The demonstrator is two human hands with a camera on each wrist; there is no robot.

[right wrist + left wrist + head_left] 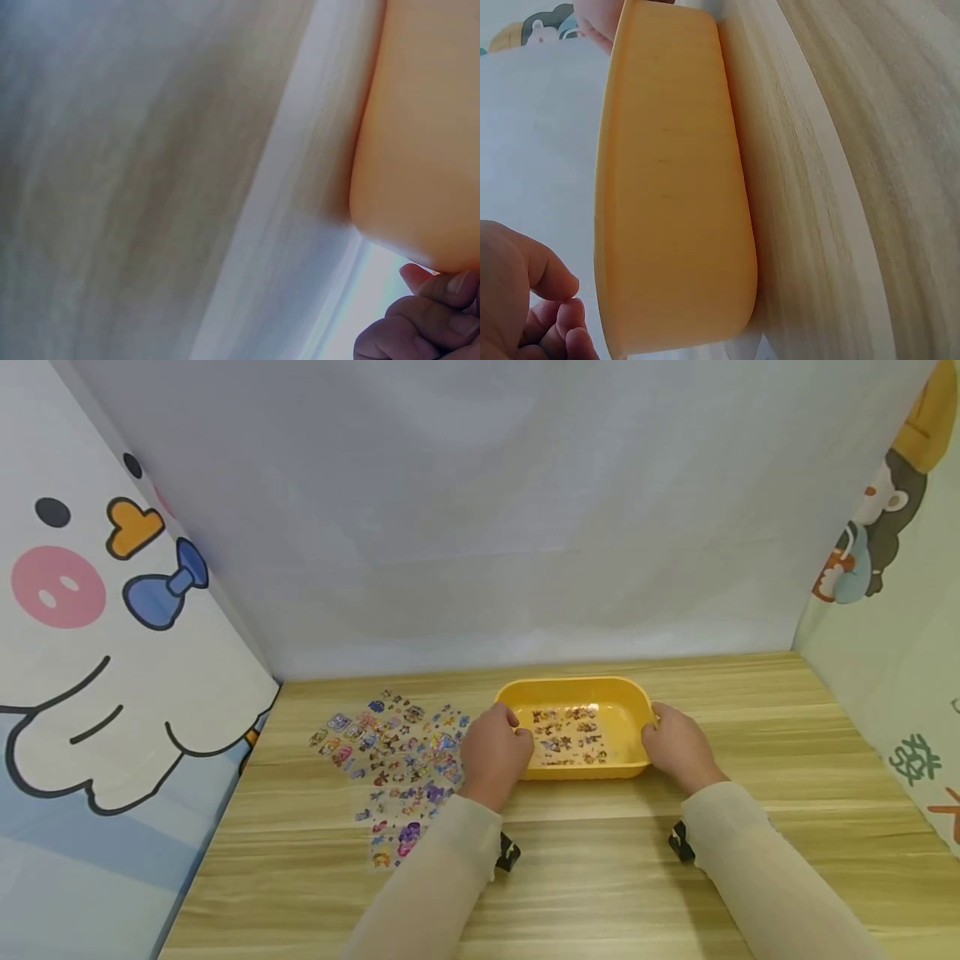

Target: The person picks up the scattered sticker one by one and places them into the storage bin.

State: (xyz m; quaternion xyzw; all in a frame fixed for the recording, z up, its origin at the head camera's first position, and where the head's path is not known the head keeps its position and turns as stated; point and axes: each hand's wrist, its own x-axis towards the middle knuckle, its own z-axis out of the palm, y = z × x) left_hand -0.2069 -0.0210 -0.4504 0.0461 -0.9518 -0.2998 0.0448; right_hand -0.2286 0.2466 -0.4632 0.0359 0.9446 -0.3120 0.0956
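A yellow plastic tray (570,772) with rounded corners sits on the wooden table and holds a clear sheet of small brown stickers (566,735). Fingers curled, my right hand (678,745) grips its right end; in the right wrist view those fingers (431,319) are bent against the end wall. My left hand (497,752) hangs over the left end and hides part of the rim. The left wrist view has its thumb tip meeting its curled fingers (559,330), just above the rim, with nothing visible between them.
Several clear sheets of colourful stickers (405,752) lie overlapped on the table (765,727) left of the tray. A pale cloth (525,543) hangs behind the table, and printed cartoon panels (90,693) stand at both sides.
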